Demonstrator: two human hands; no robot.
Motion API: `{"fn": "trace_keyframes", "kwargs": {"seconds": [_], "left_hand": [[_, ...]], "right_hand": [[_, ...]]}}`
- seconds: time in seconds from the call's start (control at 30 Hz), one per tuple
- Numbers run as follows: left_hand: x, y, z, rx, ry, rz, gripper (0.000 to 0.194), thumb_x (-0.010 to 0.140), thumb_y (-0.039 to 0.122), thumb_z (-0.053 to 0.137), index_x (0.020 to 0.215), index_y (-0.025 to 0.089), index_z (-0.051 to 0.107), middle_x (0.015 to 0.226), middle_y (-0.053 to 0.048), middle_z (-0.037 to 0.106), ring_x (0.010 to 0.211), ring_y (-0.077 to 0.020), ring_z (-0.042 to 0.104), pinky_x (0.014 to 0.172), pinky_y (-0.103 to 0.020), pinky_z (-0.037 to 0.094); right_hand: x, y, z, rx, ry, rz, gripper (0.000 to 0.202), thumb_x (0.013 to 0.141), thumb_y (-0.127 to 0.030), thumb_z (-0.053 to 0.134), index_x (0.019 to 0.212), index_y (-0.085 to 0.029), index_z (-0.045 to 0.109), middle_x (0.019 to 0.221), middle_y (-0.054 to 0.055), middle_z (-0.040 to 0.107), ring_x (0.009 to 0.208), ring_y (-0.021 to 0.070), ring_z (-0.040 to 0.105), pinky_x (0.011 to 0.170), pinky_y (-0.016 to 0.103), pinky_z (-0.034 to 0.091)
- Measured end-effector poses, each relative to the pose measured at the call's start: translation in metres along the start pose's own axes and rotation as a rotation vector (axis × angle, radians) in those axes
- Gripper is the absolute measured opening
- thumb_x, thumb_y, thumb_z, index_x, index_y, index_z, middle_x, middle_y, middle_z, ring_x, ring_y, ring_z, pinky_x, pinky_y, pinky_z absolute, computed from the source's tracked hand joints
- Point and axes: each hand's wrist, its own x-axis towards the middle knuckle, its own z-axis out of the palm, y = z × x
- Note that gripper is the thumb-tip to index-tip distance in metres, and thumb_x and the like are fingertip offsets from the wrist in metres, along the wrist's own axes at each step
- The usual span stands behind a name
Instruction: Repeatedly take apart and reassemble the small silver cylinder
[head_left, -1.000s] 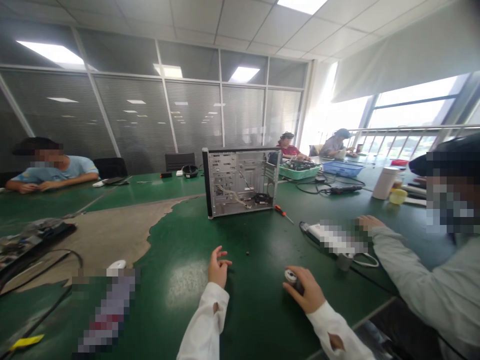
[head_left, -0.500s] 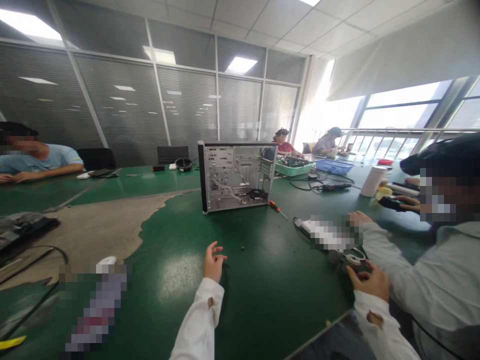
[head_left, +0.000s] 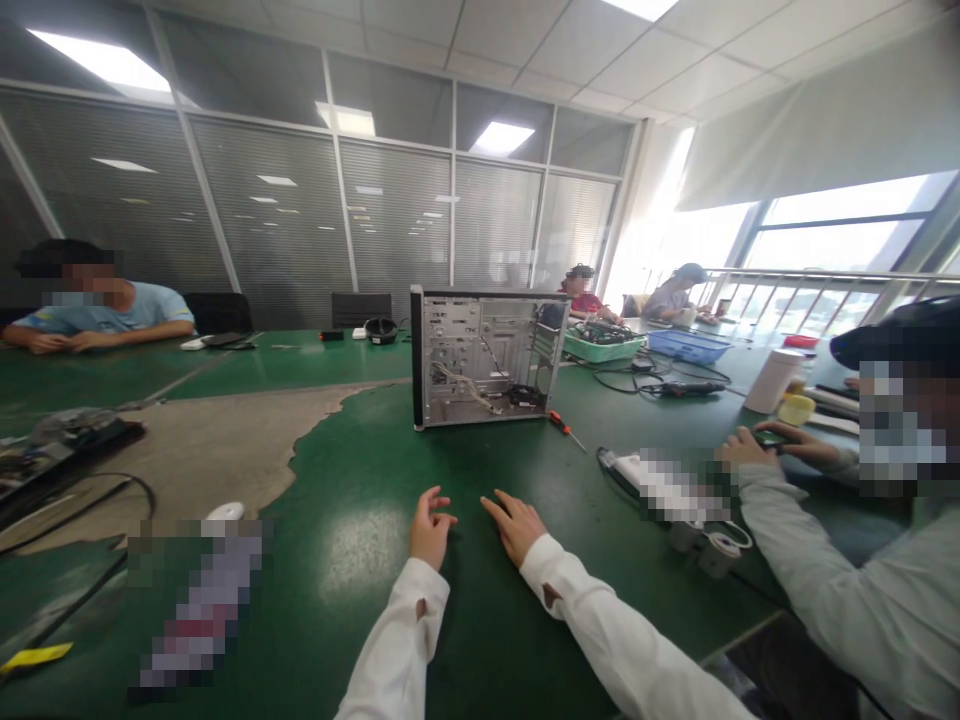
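My left hand (head_left: 431,530) is held over the green table (head_left: 375,620), its fingers apart and slightly curled, with nothing in it. To its right, my right hand (head_left: 516,525) reaches in palm down with fingers stretched out over the tabletop. A tiny dark piece that lay around there earlier is not visible now, perhaps under those fingers. Beyond both hands stands an open computer case (head_left: 491,355), its bare metal interior facing me with loose cables inside. A screwdriver (head_left: 561,424) with an orange and black handle lies by its right corner.
At right, a co-worker's sleeve (head_left: 795,560) reaches across the table near a blurred white item (head_left: 667,490) and a round grey object (head_left: 720,552). Green (head_left: 604,345) and blue baskets (head_left: 686,346) stand behind. Electronic parts (head_left: 67,445) and a black cable lie left.
My right hand has left the round grey object and swung left, beside my left hand. The left hand has barely moved. The co-worker's hand has drawn back toward a dark object. The view has shifted slightly.
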Motion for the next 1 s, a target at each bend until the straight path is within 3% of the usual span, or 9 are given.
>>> {"fn": "trace_keyframes", "kwargs": {"seconds": [0.1, 0.2, 0.4, 0.57, 0.67, 0.8, 1.0], "left_hand": [[0.0, 0.0, 0.0, -0.017, 0.001, -0.001, 0.044, 0.059, 0.006, 0.046, 0.102, 0.017, 0.043, 0.087, -0.004, 0.054, 0.054, -0.0077, 0.056, 0.053, -0.022, 0.045], [0.0, 0.0, 0.001, -0.015, -0.002, 0.0, 0.044, 0.059, 0.005, 0.046, 0.101, 0.017, 0.043, 0.086, -0.004, 0.053, 0.054, -0.0078, 0.056, 0.053, -0.022, 0.045], [0.003, -0.001, 0.002, 0.005, -0.019, 0.0, 0.042, 0.061, 0.008, 0.046, 0.102, 0.017, 0.042, 0.088, -0.005, 0.053, 0.055, -0.0081, 0.056, 0.054, -0.023, 0.044], [0.004, -0.001, 0.002, 0.024, -0.031, 0.008, 0.041, 0.062, 0.008, 0.046, 0.102, 0.017, 0.043, 0.088, -0.004, 0.053, 0.056, -0.008, 0.056, 0.055, -0.023, 0.044], [0.003, 0.001, 0.003, 0.032, -0.029, 0.002, 0.042, 0.061, 0.008, 0.047, 0.101, 0.017, 0.044, 0.087, -0.004, 0.054, 0.055, -0.0077, 0.056, 0.055, -0.023, 0.044], [0.001, 0.006, 0.004, 0.024, -0.017, -0.004, 0.042, 0.059, 0.008, 0.048, 0.1, 0.016, 0.044, 0.085, -0.004, 0.054, 0.054, -0.0077, 0.055, 0.054, -0.023, 0.044], [-0.001, 0.009, 0.004, 0.005, -0.005, -0.01, 0.041, 0.059, 0.009, 0.049, 0.099, 0.015, 0.045, 0.083, -0.004, 0.055, 0.054, -0.0088, 0.056, 0.054, -0.024, 0.045]], "right_hand": [[0.023, -0.004, 0.014, 0.033, 0.058, -0.046, 0.041, 0.072, -0.006, 0.037, 0.106, -0.022, 0.052, 0.101, 0.008, 0.055, 0.094, 0.0183, 0.046, 0.079, 0.03, 0.039], [0.023, -0.001, 0.015, 0.053, 0.07, -0.058, 0.033, 0.075, -0.006, 0.034, 0.087, -0.019, 0.061, 0.087, 0.007, 0.059, 0.084, 0.0151, 0.049, 0.074, 0.025, 0.041], [-0.032, 0.023, -0.01, 0.062, 0.136, -0.027, 0.026, 0.078, -0.013, 0.034, 0.087, -0.02, 0.058, 0.082, 0.005, 0.06, 0.077, 0.014, 0.052, 0.068, 0.024, 0.043], [-0.1, 0.082, -0.052, -0.002, 0.474, 0.309, 0.025, 0.077, -0.035, 0.039, 0.085, -0.018, 0.056, 0.076, 0.004, 0.061, 0.063, 0.0122, 0.055, 0.062, 0.023, 0.043], [-0.136, 0.12, -0.086, -0.139, 0.581, 0.587, 0.029, 0.073, -0.042, 0.043, 0.082, -0.018, 0.056, 0.069, 0.003, 0.06, 0.056, 0.0123, 0.053, 0.054, 0.022, 0.041], [-0.169, 0.155, -0.118, -0.279, 0.535, 0.785, 0.029, 0.073, -0.04, 0.04, 0.084, -0.018, 0.055, 0.072, 0.005, 0.061, 0.059, 0.0152, 0.054, 0.051, 0.024, 0.039], [-0.183, 0.173, -0.12, -0.303, 0.502, 0.817, 0.03, 0.072, -0.038, 0.038, 0.085, -0.018, 0.055, 0.076, 0.008, 0.061, 0.064, 0.0206, 0.055, 0.053, 0.029, 0.038]]}}
